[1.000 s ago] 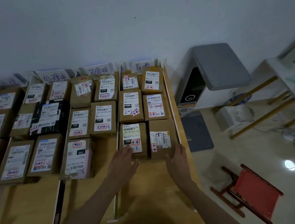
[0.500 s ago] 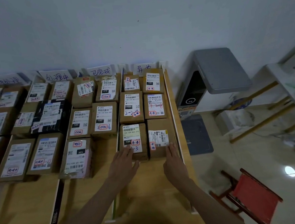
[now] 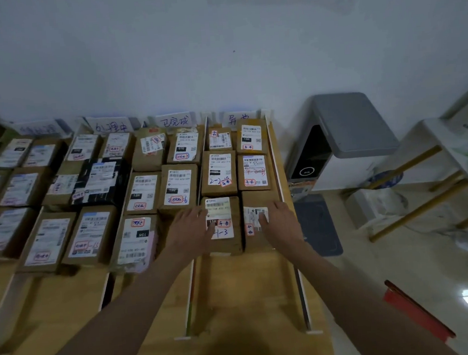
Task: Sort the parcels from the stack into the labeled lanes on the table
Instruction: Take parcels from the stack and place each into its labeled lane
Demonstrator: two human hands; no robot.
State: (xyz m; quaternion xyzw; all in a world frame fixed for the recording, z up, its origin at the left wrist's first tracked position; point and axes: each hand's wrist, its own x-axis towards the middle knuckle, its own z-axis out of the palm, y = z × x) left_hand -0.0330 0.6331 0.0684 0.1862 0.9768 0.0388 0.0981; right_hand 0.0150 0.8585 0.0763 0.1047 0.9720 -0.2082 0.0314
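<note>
Both hands lay flat, fingers straight and grasping nothing: the left hand (image 3: 192,228) on the near-left parcel (image 3: 223,225), the right hand (image 3: 279,220) on the near-right parcel (image 3: 254,217), in the rightmost lane beside the white divider (image 3: 295,262). Bare worktop (image 3: 245,294) stretched toward the front edge.

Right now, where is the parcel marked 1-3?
In the head view, the parcel marked 1-3 sits nearest in the rightmost lane, on its left side, under the left hand, beside the parcel under the right hand.
</note>
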